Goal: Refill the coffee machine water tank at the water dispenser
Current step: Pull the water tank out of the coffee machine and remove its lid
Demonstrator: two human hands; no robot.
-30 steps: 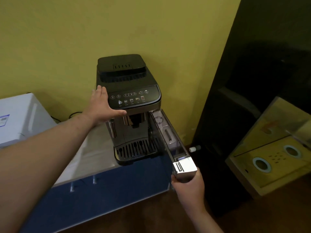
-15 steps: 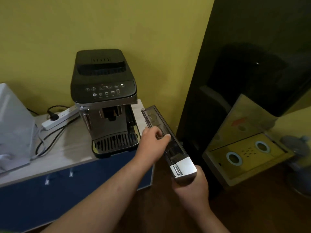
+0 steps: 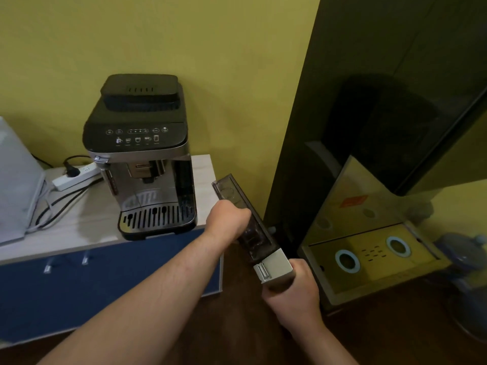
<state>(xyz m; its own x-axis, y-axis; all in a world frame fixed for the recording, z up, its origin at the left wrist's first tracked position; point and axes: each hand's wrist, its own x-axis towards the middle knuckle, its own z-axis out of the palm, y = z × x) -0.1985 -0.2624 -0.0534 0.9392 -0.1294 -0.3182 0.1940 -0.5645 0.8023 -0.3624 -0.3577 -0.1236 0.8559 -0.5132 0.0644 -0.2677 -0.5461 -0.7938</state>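
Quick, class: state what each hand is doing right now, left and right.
Left hand: closed around the middle of the water tank.
Right hand: closed on the tank's silver front end, supporting it from below.

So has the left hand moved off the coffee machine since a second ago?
Yes. The left hand has left the coffee machine and crossed to its right, now gripping the water tank, which the right hand holds by its silver end.
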